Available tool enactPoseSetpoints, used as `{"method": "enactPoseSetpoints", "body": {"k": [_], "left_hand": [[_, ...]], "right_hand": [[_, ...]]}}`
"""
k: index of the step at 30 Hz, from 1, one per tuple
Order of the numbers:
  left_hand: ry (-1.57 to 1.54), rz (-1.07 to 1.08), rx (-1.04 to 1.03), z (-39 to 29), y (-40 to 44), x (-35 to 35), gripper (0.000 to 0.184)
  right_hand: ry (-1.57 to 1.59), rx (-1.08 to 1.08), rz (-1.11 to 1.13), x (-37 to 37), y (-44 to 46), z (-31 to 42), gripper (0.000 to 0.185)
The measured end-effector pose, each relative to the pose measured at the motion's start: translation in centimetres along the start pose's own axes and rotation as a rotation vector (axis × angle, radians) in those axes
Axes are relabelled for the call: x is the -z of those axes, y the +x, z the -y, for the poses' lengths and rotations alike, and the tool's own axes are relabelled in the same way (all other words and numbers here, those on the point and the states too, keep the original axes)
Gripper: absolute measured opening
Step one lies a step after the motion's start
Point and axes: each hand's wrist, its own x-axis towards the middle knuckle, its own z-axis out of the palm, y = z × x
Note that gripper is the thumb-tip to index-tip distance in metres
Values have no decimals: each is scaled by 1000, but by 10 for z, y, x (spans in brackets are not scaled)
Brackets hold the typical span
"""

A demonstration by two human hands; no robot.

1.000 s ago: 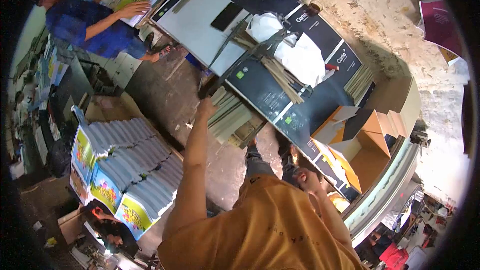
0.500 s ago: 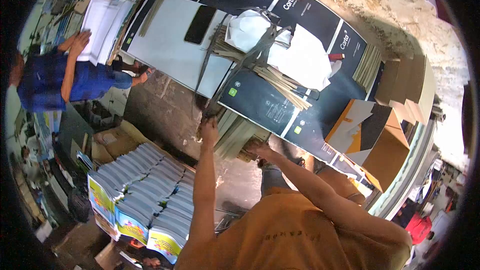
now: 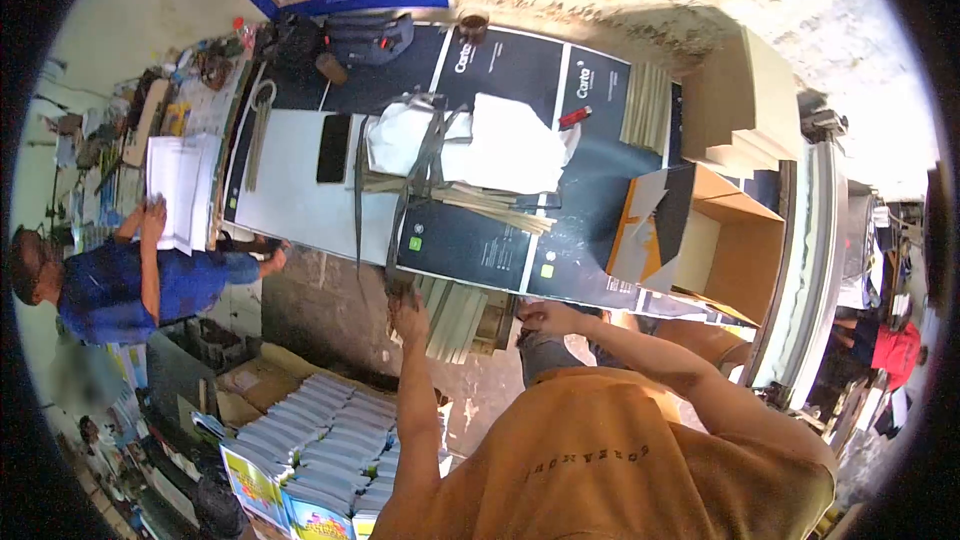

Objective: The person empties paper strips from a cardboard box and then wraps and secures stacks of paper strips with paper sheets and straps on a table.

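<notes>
My left hand [image 3: 408, 318] is closed at the table's front edge, beside the dangling end of a dark strap [image 3: 398, 230]; what it grips is too small to make out. My right hand [image 3: 545, 317] is closed near the same edge, right of a bundle of flat, pale strips [image 3: 455, 320] below the tabletop. Anything inside its fingers is hidden. White cloth or bags [image 3: 515, 145] lie on the table with dark straps across them and thin strips [image 3: 495, 208] beneath. A black phone [image 3: 334, 148] rests on a pale board [image 3: 300, 190] to the left.
Open cardboard boxes [image 3: 735, 250] stand at the table's right end, near another strip bundle [image 3: 648, 108]. A red object [image 3: 575, 117] and a dark cup [image 3: 473, 26] are on the table. Stacked booklets [image 3: 325, 440] stand lower left. A co-worker [image 3: 140, 285] handles papers [image 3: 180, 190] at far left.
The view has turned and shifted. My right hand has come up from beside my body to the table's edge, then moved right of the strip bundle. The co-worker's colourful booklet has given way to white pages.
</notes>
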Motion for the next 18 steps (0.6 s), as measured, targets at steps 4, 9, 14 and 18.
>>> {"method": "enactPoseSetpoints", "body": {"k": [4,9,14,18], "left_hand": [[-95,-101,104,-22,-4,33,39],[-347,-424,-36,-107,-8,84,25],[-413,-302,-485,-201,19,108,23],[-459,-76,-588,-253,30,91,26]], "right_hand": [[315,-68,-230,51,-103,61,40],[331,-15,-428,53,-151,42,36],[370,-6,-598,31,-172,22,34],[275,19,-663,28,-185,26,33]]}}
